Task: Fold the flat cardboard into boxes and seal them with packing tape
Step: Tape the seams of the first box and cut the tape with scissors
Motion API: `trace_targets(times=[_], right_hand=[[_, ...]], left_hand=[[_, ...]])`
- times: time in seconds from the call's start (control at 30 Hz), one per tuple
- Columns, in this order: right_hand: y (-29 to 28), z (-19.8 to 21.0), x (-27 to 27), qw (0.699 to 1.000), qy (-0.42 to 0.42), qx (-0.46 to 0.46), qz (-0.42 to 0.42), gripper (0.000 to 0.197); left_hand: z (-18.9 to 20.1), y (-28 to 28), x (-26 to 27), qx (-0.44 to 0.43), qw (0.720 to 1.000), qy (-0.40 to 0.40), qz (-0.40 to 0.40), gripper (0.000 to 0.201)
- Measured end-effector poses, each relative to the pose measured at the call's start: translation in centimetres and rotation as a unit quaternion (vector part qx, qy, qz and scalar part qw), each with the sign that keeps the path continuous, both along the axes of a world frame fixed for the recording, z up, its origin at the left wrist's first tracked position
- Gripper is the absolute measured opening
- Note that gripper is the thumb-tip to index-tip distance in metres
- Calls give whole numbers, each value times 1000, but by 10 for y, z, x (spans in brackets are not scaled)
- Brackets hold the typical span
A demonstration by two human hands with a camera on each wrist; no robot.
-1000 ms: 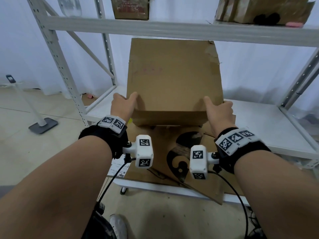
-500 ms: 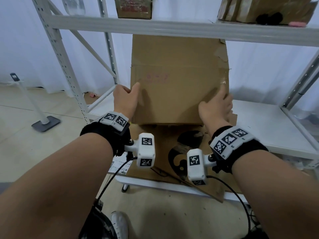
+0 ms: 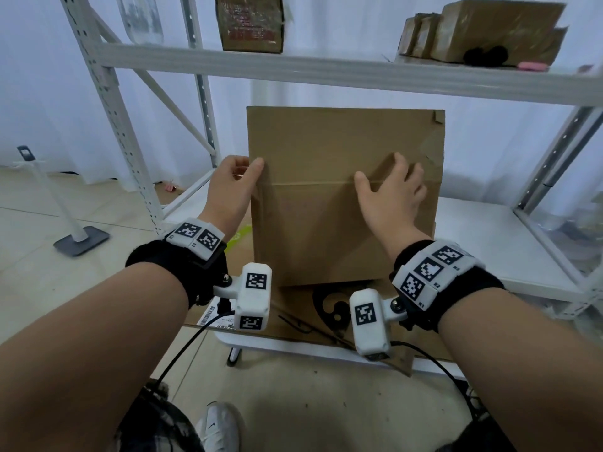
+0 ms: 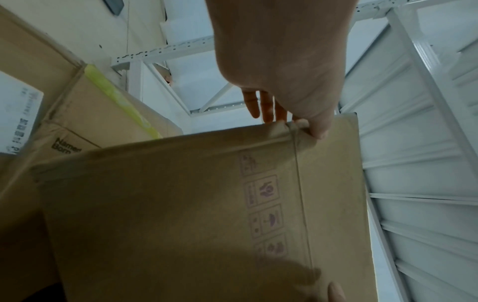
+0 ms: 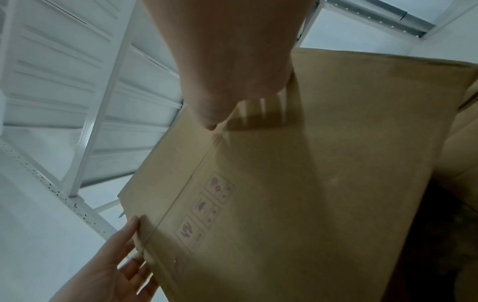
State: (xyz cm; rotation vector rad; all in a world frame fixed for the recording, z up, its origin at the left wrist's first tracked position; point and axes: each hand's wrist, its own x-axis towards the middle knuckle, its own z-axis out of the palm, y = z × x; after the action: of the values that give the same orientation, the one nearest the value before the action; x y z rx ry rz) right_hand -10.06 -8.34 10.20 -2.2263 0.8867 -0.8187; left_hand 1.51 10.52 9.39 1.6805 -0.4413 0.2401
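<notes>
Storeroom: metal shelving (image 3: pixel 326 68), cardboard boxes (image 3: pixel 496 31)

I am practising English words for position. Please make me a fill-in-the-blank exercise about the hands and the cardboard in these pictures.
1. The flat cardboard stands ____ on the lower shelf.
2. The left hand grips the cardboard's ____ edge.
3. The right hand lies with fingers spread on the cardboard's ____ face.
4. On the upper shelf stand more ____ boxes.

Missing words: upright; left; front; cardboard
</notes>
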Motion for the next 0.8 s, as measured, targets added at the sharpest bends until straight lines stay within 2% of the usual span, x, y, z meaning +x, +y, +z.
trace_targets(times=[0.13, 0.2, 0.3, 0.37, 0.47, 0.57, 0.67, 0.73, 0.8], right_hand=[[10, 13, -18, 998, -23, 54, -15, 73], [16, 22, -28, 995, -25, 90, -19, 75], [23, 37, -44, 990, -19, 139, -19, 79], [27, 44, -54, 983, -18, 184, -6, 82], [35, 53, -67, 955, -35, 292, 34, 93], [49, 59, -76, 918, -43, 383, 91, 102], [57, 61, -76, 917, -32, 380, 116, 108], [58, 61, -75, 931, -22, 346, 115, 114], [53, 58, -73, 947, 3, 305, 103, 118]], left_hand=[[15, 11, -15, 0, 999, -6, -46, 29], [25, 15, -24, 16, 997, -27, -72, 25], [43, 20, -42, 97, 988, -76, -93, 13], [53, 22, -55, 165, 974, -91, -123, 12], [60, 24, -69, 234, 957, -97, -142, 17], [60, 27, -81, 239, 956, -90, -145, 19], [59, 25, -101, 209, 958, -84, -178, 17], [60, 20, -116, 189, 952, -67, -231, 18], [62, 11, -125, 165, 939, -13, -302, 27]])
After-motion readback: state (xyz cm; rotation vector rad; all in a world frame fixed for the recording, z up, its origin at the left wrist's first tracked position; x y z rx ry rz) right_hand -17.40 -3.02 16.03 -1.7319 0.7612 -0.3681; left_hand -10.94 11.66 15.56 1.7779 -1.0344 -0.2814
